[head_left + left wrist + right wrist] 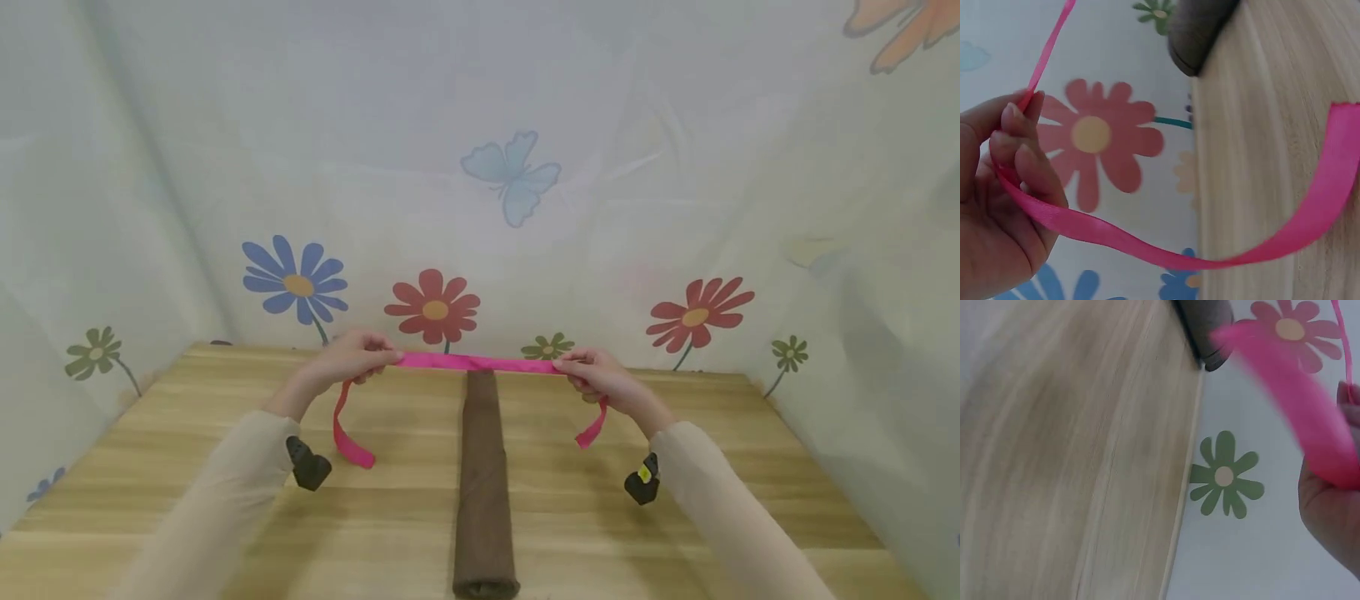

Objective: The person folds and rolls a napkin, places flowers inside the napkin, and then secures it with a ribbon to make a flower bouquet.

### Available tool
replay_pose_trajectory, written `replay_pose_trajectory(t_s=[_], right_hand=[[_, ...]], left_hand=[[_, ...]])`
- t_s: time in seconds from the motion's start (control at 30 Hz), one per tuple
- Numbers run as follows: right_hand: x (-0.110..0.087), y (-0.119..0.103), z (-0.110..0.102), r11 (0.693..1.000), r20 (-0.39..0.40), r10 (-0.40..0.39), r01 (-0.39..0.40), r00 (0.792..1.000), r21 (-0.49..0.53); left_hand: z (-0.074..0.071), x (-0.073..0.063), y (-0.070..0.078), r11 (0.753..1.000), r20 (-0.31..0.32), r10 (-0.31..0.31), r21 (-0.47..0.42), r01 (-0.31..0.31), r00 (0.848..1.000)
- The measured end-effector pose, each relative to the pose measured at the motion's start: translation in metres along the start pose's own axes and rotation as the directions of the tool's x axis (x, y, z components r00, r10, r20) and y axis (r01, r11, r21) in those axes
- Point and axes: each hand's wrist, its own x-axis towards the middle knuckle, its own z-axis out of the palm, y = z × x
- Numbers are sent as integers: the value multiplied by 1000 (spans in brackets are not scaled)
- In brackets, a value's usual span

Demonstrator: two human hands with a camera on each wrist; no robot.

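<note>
A pink ribbon (442,361) stretches straight between my two hands, above the far end of a rolled brown cloth (483,492). My left hand (354,357) pinches it between thumb and fingers, and a loose tail (1141,247) runs through the palm and hangs in a curve. On the other side my right hand (603,379) pinches the ribbon too, with a shorter tail (1297,400) hanging below, blurred in the right wrist view. The brown roll lies lengthwise on the table, pointing away from me.
The wooden table (225,492) ends at the back against a pale curtain (360,167) printed with flowers and butterflies. Black wrist cameras (307,464) sit at both cuffs. The curtain also hangs along both sides.
</note>
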Motion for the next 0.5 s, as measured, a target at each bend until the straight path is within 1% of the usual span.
replay_pose_trajectory(t_s=[0.07,0.13,0.17,0.27,0.3,0.37,0.4,0.5], right_hand=[[12,5,0,997,-85,-3,-4,996,-74],[24,11,0,987,-158,-10,-15,987,-158],[30,14,0,981,-188,-15,-22,982,-195],[46,22,0,945,-254,-51,-35,966,-324],[50,24,-1,932,-270,-70,-34,960,-362],[59,27,0,899,-298,-110,-33,948,-437],[62,28,0,882,-309,-132,-31,942,-471],[71,30,3,844,-341,-176,-37,924,-535]], left_hand=[[3,14,-9,1000,-44,-12,14,13,999],[6,26,-18,999,-91,-32,24,35,995],[7,31,-21,999,-111,-32,37,37,993],[12,46,-29,995,-187,-37,81,53,982],[14,51,-30,994,-212,-43,87,63,976],[17,59,-33,991,-252,-34,117,66,967],[18,63,-34,990,-272,-39,123,75,962],[23,74,-36,981,-313,-35,171,92,949]])
